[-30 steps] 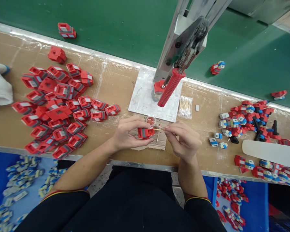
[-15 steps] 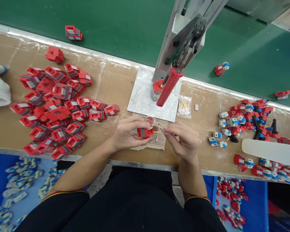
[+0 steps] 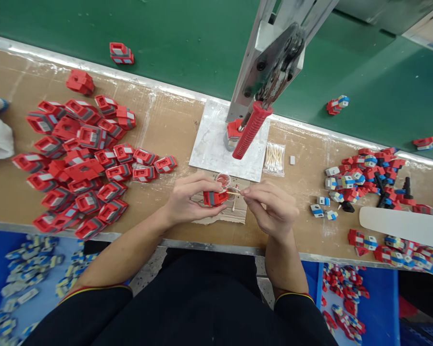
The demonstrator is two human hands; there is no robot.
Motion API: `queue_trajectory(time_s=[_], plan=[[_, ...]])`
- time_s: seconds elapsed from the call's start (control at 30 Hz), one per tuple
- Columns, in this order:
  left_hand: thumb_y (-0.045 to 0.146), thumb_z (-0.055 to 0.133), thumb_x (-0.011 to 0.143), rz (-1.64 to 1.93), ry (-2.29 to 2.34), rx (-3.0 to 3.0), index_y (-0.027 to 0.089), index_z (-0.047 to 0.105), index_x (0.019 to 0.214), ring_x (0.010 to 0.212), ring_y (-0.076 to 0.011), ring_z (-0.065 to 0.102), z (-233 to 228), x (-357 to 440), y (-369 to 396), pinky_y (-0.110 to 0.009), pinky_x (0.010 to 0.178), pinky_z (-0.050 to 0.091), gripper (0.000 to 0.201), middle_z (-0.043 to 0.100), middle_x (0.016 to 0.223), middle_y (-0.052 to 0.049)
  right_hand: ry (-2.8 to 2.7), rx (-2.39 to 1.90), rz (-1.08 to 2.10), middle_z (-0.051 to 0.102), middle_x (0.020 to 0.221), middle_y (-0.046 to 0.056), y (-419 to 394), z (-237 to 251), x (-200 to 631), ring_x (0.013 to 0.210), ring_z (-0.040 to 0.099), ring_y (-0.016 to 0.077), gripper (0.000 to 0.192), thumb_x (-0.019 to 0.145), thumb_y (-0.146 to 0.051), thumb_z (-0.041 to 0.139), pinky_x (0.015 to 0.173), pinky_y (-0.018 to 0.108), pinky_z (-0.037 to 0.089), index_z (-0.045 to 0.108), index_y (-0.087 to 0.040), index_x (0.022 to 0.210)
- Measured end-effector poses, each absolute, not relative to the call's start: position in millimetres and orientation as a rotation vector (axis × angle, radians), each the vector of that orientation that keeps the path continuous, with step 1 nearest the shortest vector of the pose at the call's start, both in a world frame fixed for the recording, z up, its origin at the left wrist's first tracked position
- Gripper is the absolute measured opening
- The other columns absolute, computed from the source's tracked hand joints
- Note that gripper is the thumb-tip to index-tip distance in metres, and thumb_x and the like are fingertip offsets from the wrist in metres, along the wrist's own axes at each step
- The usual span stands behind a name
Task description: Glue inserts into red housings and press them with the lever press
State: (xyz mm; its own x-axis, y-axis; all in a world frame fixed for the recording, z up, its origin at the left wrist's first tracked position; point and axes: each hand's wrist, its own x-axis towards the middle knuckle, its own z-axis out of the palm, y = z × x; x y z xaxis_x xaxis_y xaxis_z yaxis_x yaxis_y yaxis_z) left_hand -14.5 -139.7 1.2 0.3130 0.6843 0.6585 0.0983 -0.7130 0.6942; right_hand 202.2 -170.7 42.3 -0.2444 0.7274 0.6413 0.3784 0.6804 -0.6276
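near the front edge of the workbench (image 3: 166,120), left hand (image 3: 187,199) with fingers curled around a red-and-grey part (image 3: 214,197); right hand (image 3: 272,209) pinching a thin swab stick (image 3: 234,193) whose tip meets the part. just behind, a small clear cup (image 3: 223,179); farther back, the press plate (image 3: 216,149) and red lever handle (image 3: 251,129).

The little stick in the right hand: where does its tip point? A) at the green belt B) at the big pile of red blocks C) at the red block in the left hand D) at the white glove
C: the right hand pinches a thin stick whose tip reaches the red block gripped by the left hand.
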Motion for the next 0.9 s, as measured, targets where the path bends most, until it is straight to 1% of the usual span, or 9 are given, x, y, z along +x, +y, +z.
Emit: queue_trajectory(time_s=[0.23, 0.4, 0.47, 0.53, 0.57, 0.63, 0.7, 0.8, 0.9], plan=[[0.025, 0.093, 0.079, 1.461, 0.682, 1.951, 0.018, 0.075, 0.099, 0.08, -0.017, 0.079, -0.5, -15.9, -137.5, -0.026, 0.073, 0.065, 0.028, 0.081, 0.089, -0.007, -1.686, -0.921, 0.478, 0.082, 0.087, 0.001, -173.9, 40.8, 230.7, 0.073, 0.076, 0.0173, 0.03, 0.095, -0.009, 0.069, 0.064, 0.032, 0.061, 0.078, -0.029, 0.115], [0.029, 0.093, 0.08, 1.447, 0.647, 1.845, 0.019, 0.076, 0.105, 0.093, -0.0221, 0.082, 0.1, -20.2, -133.5, -0.032, 0.083, 0.069, 0.032, 0.084, 0.098, -0.01, -2.189, -0.956, 0.481, 0.082, 0.095, 0.006, -168.8, 32.8, 221.6, 0.078, 0.071, 0.0179, 0.019, 0.1, -0.013, 0.066, 0.069, 0.032, 0.06, 0.077, -0.023, 0.112], [0.027, 0.093, 0.08, 1.441, 0.627, 1.798, 0.02, 0.076, 0.107, 0.096, -0.0227, 0.082, 1.4, -21.3, -133.4, -0.034, 0.085, 0.07, 0.032, 0.084, 0.101, -0.01, -2.288, -0.96, 0.465, 0.08, 0.102, 0.008, -168.3, 30.8, 218.3, 0.086, 0.07, 0.0187, 0.018, 0.102, -0.018, 0.065, 0.075, 0.033, 0.062, 0.077, -0.023, 0.114], [0.022, 0.092, 0.081, 1.45, 0.629, 1.741, 0.022, 0.077, 0.11, 0.097, -0.0223, 0.082, 2.3, -22.7, -132.7, -0.035, 0.087, 0.07, 0.032, 0.084, 0.106, -0.009, -2.268, -1.015, 0.52, 0.076, 0.114, 0.01, -170.9, 31.6, 231.7, 0.102, 0.07, 0.0205, 0.024, 0.102, -0.028, 0.066, 0.084, 0.035, 0.063, 0.073, -0.024, 0.125], [0.02, 0.092, 0.081, 1.462, 0.642, 1.713, 0.023, 0.078, 0.111, 0.097, -0.0219, 0.082, 2.2, -23.6, -131.8, -0.035, 0.087, 0.071, 0.033, 0.084, 0.107, -0.008, -2.21, -1.079, 0.529, 0.073, 0.119, 0.01, -174.0, 33.1, 246.1, 0.107, 0.069, 0.0208, 0.03, 0.102, -0.032, 0.066, 0.086, 0.035, 0.062, 0.07, -0.025, 0.131], [0.014, 0.093, 0.076, 1.508, 0.675, 1.666, 0.026, 0.079, 0.111, 0.095, -0.0216, 0.082, 1.2, -25.4, -129.0, -0.035, 0.083, 0.072, 0.039, 0.084, 0.107, -0.005, -2.001, -1.292, 0.405, 0.069, 0.124, 0.01, -183.4, 38.2, 286.5, 0.102, 0.068, 0.0192, 0.037, 0.102, -0.036, 0.066, 0.08, 0.032, 0.061, 0.067, -0.026, 0.137], [0.008, 0.095, 0.07, 1.541, 0.72, 1.614, 0.029, 0.081, 0.11, 0.097, -0.0235, 0.082, 0.0, -26.3, -127.2, -0.034, 0.079, 0.074, 0.048, 0.084, 0.108, -0.002, -1.76, -1.577, 0.146, 0.069, 0.119, 0.009, -192.7, 44.2, 332.1, 0.091, 0.066, 0.0183, 0.03, 0.102, -0.033, 0.062, 0.074, 0.031, 0.058, 0.069, -0.025, 0.13], [0.01, 0.096, 0.067, 1.532, 0.783, 1.537, 0.032, 0.082, 0.108, 0.1, -0.0267, 0.083, -0.2, -25.7, -130.1, -0.033, 0.072, 0.075, 0.049, 0.085, 0.109, 0.0, -1.702, -2.083, -0.062, 0.071, 0.121, 0.013, -189.7, 48.0, 384.3, 0.105, 0.064, 0.0267, 0.029, 0.1, -0.028, 0.056, 0.093, 0.044, 0.056, 0.071, -0.022, 0.124], [0.03, 0.094, 0.077, 1.466, 0.875, 1.458, 0.035, 0.08, 0.111, 0.099, -0.0275, 0.084, -0.9, -24.0, -135.2, -0.035, 0.071, 0.076, 0.038, 0.084, 0.114, 0.004, -1.8, -2.398, -0.004, 0.07, 0.134, 0.017, -159.9, 44.0, 406.7, 0.124, 0.057, 0.0355, 0.036, 0.092, -0.02, 0.06, 0.111, 0.056, 0.045, 0.072, -0.02, 0.126]])
